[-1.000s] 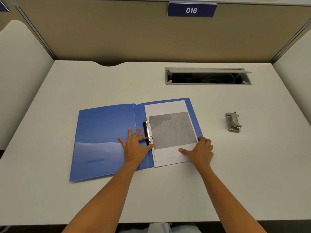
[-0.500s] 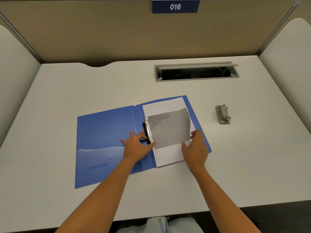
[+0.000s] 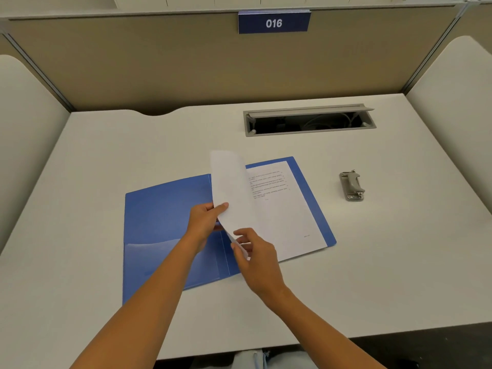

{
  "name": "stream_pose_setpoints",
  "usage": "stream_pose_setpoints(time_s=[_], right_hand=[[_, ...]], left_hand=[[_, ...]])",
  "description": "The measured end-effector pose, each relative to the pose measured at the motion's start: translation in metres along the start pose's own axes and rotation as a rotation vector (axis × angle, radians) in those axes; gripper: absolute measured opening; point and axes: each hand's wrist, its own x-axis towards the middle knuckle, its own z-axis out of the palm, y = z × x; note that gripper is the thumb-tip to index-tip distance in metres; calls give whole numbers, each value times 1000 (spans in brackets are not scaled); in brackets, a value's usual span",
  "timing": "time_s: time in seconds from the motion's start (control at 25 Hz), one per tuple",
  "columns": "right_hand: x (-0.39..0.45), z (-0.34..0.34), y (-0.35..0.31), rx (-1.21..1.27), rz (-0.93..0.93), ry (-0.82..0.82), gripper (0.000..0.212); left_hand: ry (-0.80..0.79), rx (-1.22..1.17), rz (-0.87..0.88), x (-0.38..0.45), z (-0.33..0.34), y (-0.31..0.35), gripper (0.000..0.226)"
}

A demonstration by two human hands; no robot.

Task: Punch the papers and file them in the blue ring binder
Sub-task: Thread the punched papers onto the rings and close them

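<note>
The blue ring binder (image 3: 165, 219) lies open on the white desk. A printed sheet (image 3: 285, 209) lies flat on its right half. Another white sheet (image 3: 231, 187) stands lifted and curled over the spine, hiding the rings. My left hand (image 3: 205, 222) pinches that sheet's left edge between thumb and fingers. My right hand (image 3: 255, 251) pinches its lower edge near the spine. The grey hole punch (image 3: 352, 186) sits on the desk to the right of the binder, apart from both hands.
An open cable tray (image 3: 308, 121) is set into the desk behind the binder. Beige partition walls enclose the desk at the back and sides, with a blue sign "016" (image 3: 274, 22) on top. The desk's front edge runs close to my body.
The top sheet, flat on the binder's right half before, has been lifted and swung left over the spine. My right hand moved from the sheet's right edge to near the spine; the left now pinches it.
</note>
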Motion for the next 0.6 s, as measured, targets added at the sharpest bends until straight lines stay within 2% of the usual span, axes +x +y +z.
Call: stream_pose_setpoints(time_s=[0.08, 0.2, 0.36, 0.48, 0.6], right_hand=[[-4, -2, 1, 37, 19, -2, 29], [2, -10, 3, 47, 19, 17, 45], [29, -22, 6, 29, 41, -19, 64], [40, -31, 6, 62, 56, 3, 66], [44, -37, 6, 137, 60, 9, 62]], left_hand=[[-9, -36, -27, -1, -3, -5, 23], [-99, -120, -88, -8, 2, -9, 23], [-208, -387, -188, -17, 22, -10, 27], [-291, -574, -224, -21, 33, -7, 43], [-308, -580, -217, -22, 39, -7, 44]])
